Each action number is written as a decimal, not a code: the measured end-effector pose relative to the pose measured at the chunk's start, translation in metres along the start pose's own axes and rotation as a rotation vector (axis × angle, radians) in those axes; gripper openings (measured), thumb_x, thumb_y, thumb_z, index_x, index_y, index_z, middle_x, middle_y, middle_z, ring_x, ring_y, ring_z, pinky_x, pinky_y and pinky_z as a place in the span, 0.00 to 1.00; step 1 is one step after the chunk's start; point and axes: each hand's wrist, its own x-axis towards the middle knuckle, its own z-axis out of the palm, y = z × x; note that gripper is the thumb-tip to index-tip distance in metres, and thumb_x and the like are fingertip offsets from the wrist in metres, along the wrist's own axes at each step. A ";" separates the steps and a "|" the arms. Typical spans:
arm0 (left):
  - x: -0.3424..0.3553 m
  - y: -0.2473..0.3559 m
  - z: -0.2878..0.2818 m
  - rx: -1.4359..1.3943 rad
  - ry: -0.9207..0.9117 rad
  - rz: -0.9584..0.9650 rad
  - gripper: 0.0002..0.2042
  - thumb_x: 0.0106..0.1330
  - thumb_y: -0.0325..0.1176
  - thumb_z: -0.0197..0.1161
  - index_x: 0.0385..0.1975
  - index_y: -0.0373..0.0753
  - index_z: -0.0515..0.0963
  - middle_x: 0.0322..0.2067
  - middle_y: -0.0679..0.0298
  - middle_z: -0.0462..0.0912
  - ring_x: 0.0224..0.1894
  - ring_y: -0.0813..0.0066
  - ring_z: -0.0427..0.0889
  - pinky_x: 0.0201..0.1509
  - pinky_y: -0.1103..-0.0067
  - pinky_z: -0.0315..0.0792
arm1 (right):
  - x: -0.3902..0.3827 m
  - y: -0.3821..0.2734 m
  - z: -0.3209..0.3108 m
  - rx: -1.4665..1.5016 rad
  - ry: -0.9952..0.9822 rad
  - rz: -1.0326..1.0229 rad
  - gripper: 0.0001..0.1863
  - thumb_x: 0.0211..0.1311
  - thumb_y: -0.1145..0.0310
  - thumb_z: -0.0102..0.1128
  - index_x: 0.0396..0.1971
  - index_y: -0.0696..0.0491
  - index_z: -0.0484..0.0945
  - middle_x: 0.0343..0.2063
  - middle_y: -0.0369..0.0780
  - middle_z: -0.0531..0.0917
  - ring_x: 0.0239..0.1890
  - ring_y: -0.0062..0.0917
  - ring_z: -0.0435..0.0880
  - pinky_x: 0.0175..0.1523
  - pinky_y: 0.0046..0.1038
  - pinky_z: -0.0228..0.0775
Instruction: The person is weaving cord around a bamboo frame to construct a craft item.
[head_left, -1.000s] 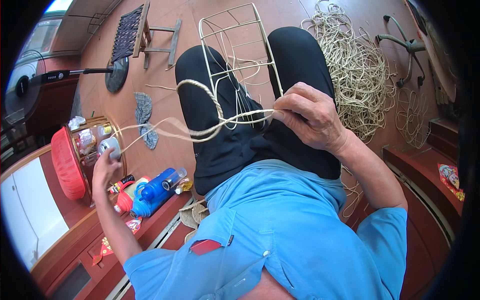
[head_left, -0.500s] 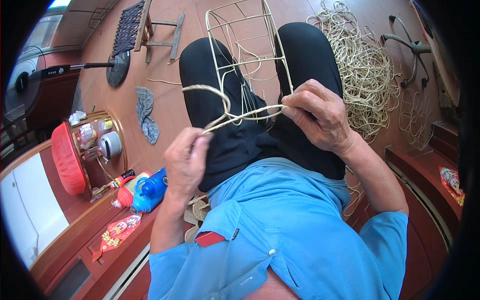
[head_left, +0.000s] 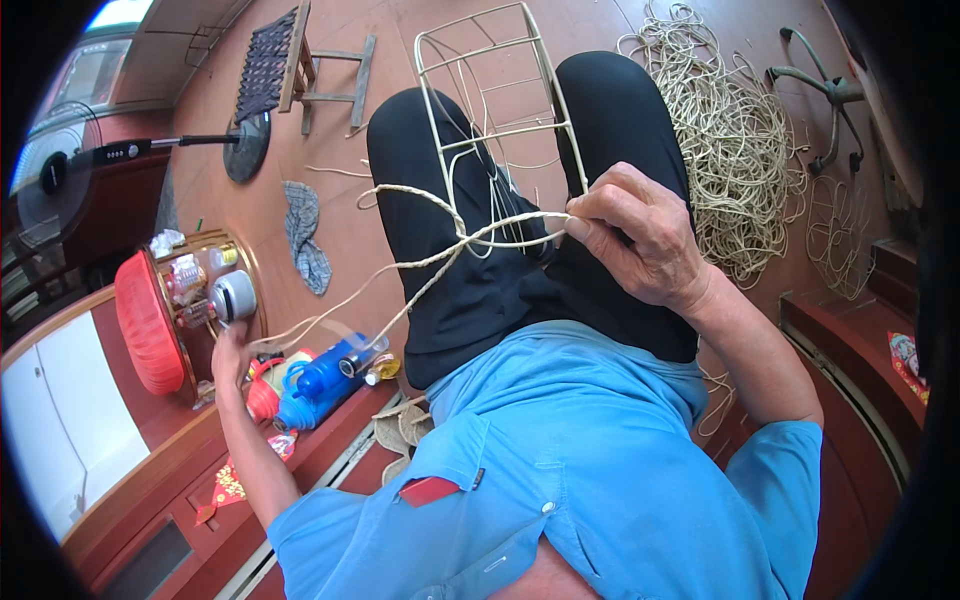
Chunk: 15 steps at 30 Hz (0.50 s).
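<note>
A pale wire frame [head_left: 567, 125] with a box-like shape stands between my knees, its near end toward me. My right hand [head_left: 640, 237] pinches a twisted cream cord [head_left: 520, 217] between thumb and fingertips beside the frame's near right corner. The cord crosses itself at the near end of the frame and makes a loop over my left thigh. From the crossing, long strands run down to the left. Out at the far left, my left hand [head_left: 232, 352] holds a strand, its fingers closed and partly blurred.
A big heap of cream cord [head_left: 740, 170] lies on the floor at right, beside a chair base [head_left: 835, 92]. On the left are a stool [head_left: 335, 75], a fan [head_left: 120, 152], a grey cloth [head_left: 303, 240], a red basket [head_left: 148, 325] and a blue flask [head_left: 325, 375].
My left hand has swung away from the frame, down and far left, drawing the cord out into long strands. My right hand keeps its pinch in about the same place.
</note>
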 end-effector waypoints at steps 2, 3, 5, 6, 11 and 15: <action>-0.027 0.155 -0.047 -0.701 0.096 0.287 0.16 0.71 0.34 0.70 0.56 0.37 0.85 0.46 0.59 0.89 0.47 0.69 0.87 0.54 0.73 0.79 | 0.001 -0.004 0.000 -0.014 -0.017 -0.001 0.06 0.66 0.73 0.75 0.34 0.56 0.83 0.28 0.40 0.79 0.31 0.33 0.81 0.36 0.33 0.74; -0.047 0.221 -0.061 -0.941 -0.005 0.250 0.13 0.74 0.31 0.68 0.56 0.37 0.85 0.47 0.64 0.90 0.46 0.77 0.85 0.52 0.77 0.78 | 0.002 -0.004 0.001 -0.033 -0.014 0.005 0.06 0.66 0.74 0.75 0.34 0.56 0.83 0.27 0.40 0.78 0.31 0.33 0.81 0.36 0.33 0.74; -0.092 0.308 -0.077 -0.940 -0.055 0.392 0.13 0.73 0.29 0.69 0.55 0.38 0.86 0.44 0.63 0.90 0.37 0.78 0.86 0.42 0.78 0.79 | 0.001 -0.003 0.003 -0.034 -0.027 0.017 0.06 0.66 0.73 0.75 0.34 0.56 0.83 0.27 0.40 0.78 0.30 0.32 0.80 0.35 0.33 0.74; -0.109 0.336 -0.074 -0.919 0.014 0.486 0.11 0.73 0.29 0.69 0.52 0.37 0.86 0.41 0.62 0.89 0.35 0.76 0.86 0.40 0.77 0.79 | 0.003 -0.004 0.004 -0.021 -0.025 0.022 0.07 0.66 0.73 0.75 0.34 0.56 0.84 0.27 0.40 0.78 0.30 0.32 0.80 0.35 0.33 0.74; -0.110 0.369 -0.045 -1.001 0.078 0.612 0.07 0.73 0.31 0.70 0.45 0.35 0.86 0.35 0.58 0.87 0.33 0.71 0.86 0.39 0.76 0.78 | 0.007 -0.004 0.004 -0.014 -0.016 0.034 0.07 0.66 0.72 0.75 0.34 0.56 0.83 0.27 0.40 0.79 0.30 0.32 0.80 0.35 0.33 0.73; -0.080 0.297 -0.026 -0.785 0.242 0.370 0.06 0.74 0.32 0.68 0.40 0.35 0.84 0.30 0.55 0.85 0.32 0.67 0.86 0.39 0.71 0.78 | 0.003 -0.003 -0.001 -0.029 -0.011 0.016 0.07 0.66 0.73 0.75 0.34 0.56 0.83 0.27 0.40 0.78 0.30 0.33 0.80 0.35 0.33 0.73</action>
